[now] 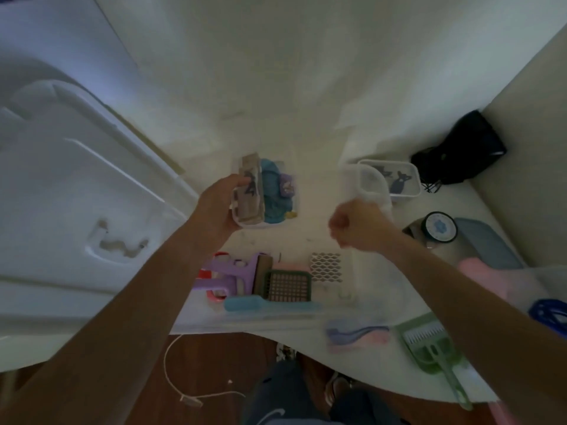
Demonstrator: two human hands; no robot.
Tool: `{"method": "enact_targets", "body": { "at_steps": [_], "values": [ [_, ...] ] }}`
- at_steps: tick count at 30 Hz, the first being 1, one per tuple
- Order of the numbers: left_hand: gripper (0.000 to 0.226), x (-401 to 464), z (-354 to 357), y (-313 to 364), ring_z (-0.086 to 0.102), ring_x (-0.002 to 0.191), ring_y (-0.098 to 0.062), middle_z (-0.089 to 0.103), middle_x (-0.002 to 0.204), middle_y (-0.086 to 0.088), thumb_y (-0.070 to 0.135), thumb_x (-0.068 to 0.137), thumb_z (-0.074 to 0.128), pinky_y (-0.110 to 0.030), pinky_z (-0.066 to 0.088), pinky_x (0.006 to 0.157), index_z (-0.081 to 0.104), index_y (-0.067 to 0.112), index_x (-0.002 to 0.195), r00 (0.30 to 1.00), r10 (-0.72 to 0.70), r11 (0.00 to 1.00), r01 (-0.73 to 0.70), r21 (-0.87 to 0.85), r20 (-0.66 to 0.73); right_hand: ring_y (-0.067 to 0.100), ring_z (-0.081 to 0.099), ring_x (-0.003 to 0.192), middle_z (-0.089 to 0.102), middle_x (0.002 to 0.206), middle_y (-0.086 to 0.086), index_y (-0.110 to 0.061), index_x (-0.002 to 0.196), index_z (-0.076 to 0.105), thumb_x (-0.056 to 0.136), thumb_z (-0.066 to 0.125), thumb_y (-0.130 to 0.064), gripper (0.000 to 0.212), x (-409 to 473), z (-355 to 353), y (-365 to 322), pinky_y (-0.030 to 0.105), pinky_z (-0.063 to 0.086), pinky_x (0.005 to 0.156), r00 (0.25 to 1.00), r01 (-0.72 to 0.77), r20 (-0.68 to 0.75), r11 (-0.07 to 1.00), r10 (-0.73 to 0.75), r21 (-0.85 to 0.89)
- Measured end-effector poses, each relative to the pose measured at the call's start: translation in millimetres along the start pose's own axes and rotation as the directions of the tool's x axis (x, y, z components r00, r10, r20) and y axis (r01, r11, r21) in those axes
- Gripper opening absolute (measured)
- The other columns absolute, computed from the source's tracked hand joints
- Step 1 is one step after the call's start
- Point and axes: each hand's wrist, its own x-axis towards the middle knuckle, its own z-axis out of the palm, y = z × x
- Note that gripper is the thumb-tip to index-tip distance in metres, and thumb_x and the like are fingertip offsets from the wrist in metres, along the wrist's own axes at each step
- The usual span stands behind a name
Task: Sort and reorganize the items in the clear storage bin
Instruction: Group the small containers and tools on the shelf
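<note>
My left hand [219, 207] grips a small clear lidded box [249, 191] with dark whale prints, held on edge above the white table. Right behind it a clear container [287, 191] holds a blue cloth [273, 191] and a small purple item [287, 186]. My right hand [357, 227] hovers over the table's middle, fingers curled into a fist with nothing visible in it. At the near edge the large clear storage bin [352, 289] holds a green grid piece [287, 285], a white lattice piece [326, 266], a purple tool [236, 273] and a blue brush [245, 303].
Two more clear whale-print boxes [389, 179] stand at the back right beside a black pouch [460, 151]. A round tape roll [439, 227], grey-blue lid [487, 243], pink cloth [487, 277], green scoop [432, 348] and pastel cloths [357, 334] lie to the right. A white cabinet [76, 194] flanks the left.
</note>
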Motion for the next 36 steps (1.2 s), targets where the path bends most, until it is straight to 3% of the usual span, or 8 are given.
{"method": "enact_targets", "body": {
  "at_steps": [2, 6, 9, 12, 16, 22, 32, 36],
  "values": [
    [0.034, -1, -4, -6, 0.064, 0.108, -0.038, 0.066, 0.118, -0.021, 0.018, 0.096, 0.052, -0.044, 0.057, 0.093, 0.063, 0.000, 0.123, 1.000, -0.016, 1.000, 0.016, -0.017, -0.005, 0.018, 0.070, 0.080, 0.074, 0.097, 0.008, -0.006, 0.100, 0.075, 0.088, 0.064, -0.012, 0.018, -4, 22, 22, 0.025, 0.056, 0.078, 0.929, 0.061, 0.352, 0.894, 0.111, -0.443],
    [0.037, -5, -11, -9, 0.074, 0.083, -0.025, 0.075, 0.093, -0.013, 0.014, 0.100, 0.043, -0.035, 0.062, 0.066, 0.079, 0.009, 0.092, 1.000, -0.021, 0.998, 0.022, -0.057, 0.011, 0.025, 0.066, 0.089, 0.068, 0.117, 0.017, -0.002, 0.114, 0.070, 0.091, 0.056, -0.009, 0.027, -9, 69, 44, 0.030, 0.051, 0.082, 0.699, 0.111, 0.634, 0.825, 0.331, -0.554],
    [0.037, -8, -22, -4, 0.073, 0.071, -0.020, 0.074, 0.081, -0.007, 0.013, 0.100, 0.043, -0.029, 0.058, 0.057, 0.077, 0.011, 0.084, 1.000, -0.006, 0.999, 0.005, -0.052, -0.007, 0.033, 0.056, 0.119, 0.058, 0.131, 0.020, 0.003, 0.126, 0.058, 0.095, 0.046, -0.004, 0.035, -5, 92, 55, 0.030, 0.041, 0.096, 0.713, 0.116, 0.616, 0.809, 0.336, -0.576],
    [0.035, -12, -35, 3, 0.074, 0.086, -0.025, 0.076, 0.090, -0.009, 0.014, 0.100, 0.045, -0.031, 0.060, 0.066, 0.079, 0.009, 0.093, 0.999, 0.036, 0.998, -0.037, -0.055, -0.023, 0.029, 0.060, 0.108, 0.061, 0.127, 0.019, 0.002, 0.122, 0.061, 0.092, 0.049, -0.007, 0.034, -1, 95, 49, 0.032, 0.047, 0.093, 0.750, 0.140, 0.596, 0.812, 0.286, -0.566],
    [0.026, -16, -50, 9, 0.073, 0.091, -0.031, 0.073, 0.103, -0.014, 0.016, 0.096, 0.050, -0.041, 0.060, 0.073, 0.072, 0.006, 0.108, 0.997, 0.031, 0.996, -0.037, -0.083, -0.075, 0.028, 0.063, 0.100, 0.064, 0.114, 0.011, -0.009, 0.116, 0.057, 0.092, 0.053, -0.032, 0.033, 7, 112, 15, 0.034, 0.050, 0.080, 0.957, 0.213, 0.283, 0.803, -0.057, -0.557],
    [0.041, -22, -64, 9, 0.063, 0.117, -0.038, 0.063, 0.130, -0.021, 0.017, 0.092, 0.054, -0.055, 0.053, 0.095, 0.063, 0.003, 0.130, 0.995, 0.007, 0.991, -0.020, -0.129, -0.102, 0.029, 0.057, 0.108, 0.056, 0.121, 0.009, -0.021, 0.135, 0.042, 0.088, 0.059, -0.028, 0.050, 33, 140, -7, 0.041, 0.051, 0.084, 0.901, 0.372, 0.402, 0.773, -0.166, -0.515],
    [0.029, -32, -82, 8, 0.072, 0.095, -0.033, 0.073, 0.107, -0.016, 0.015, 0.096, 0.049, -0.043, 0.060, 0.072, 0.070, 0.004, 0.113, 0.992, 0.016, 0.989, -0.034, -0.142, -0.123, 0.021, 0.063, 0.097, 0.065, 0.111, 0.003, -0.024, 0.123, 0.055, 0.088, 0.058, -0.020, 0.036, 71, 101, 5, 0.036, 0.056, 0.079, 0.954, 0.270, 0.283, 0.707, -0.102, -0.654],
    [0.030, -35, -86, 9, 0.074, 0.084, -0.029, 0.074, 0.098, -0.015, 0.013, 0.096, 0.048, -0.039, 0.060, 0.067, 0.069, 0.002, 0.115, 0.992, 0.020, 0.988, -0.038, -0.149, -0.123, 0.028, 0.054, 0.115, 0.054, 0.128, 0.007, -0.024, 0.144, 0.039, 0.085, 0.060, -0.028, 0.063, 66, 108, -21, 0.039, 0.051, 0.090, 0.941, 0.317, 0.295, 0.746, -0.168, -0.585]
  ]
}}
